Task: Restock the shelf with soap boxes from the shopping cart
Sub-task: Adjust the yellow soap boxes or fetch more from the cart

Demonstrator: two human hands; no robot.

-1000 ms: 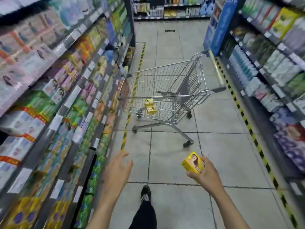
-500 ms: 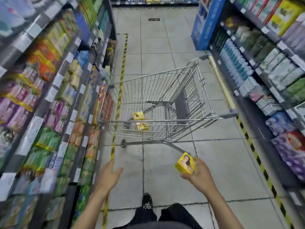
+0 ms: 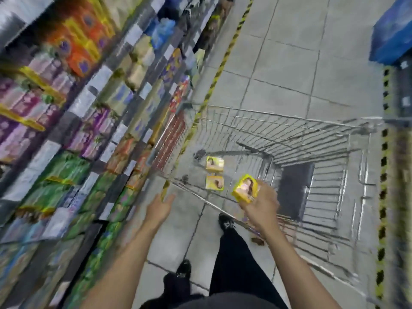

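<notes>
Shopping cart (image 3: 278,130) open on top; shelf (image 3: 84,101) beside it tightly packed.

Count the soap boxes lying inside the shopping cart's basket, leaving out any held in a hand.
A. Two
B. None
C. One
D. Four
A. Two yellow boxes lie on the wire bottom of the cart, the farther box and the nearer box. A third box is gripped in the right hand, so it does not count.
</notes>
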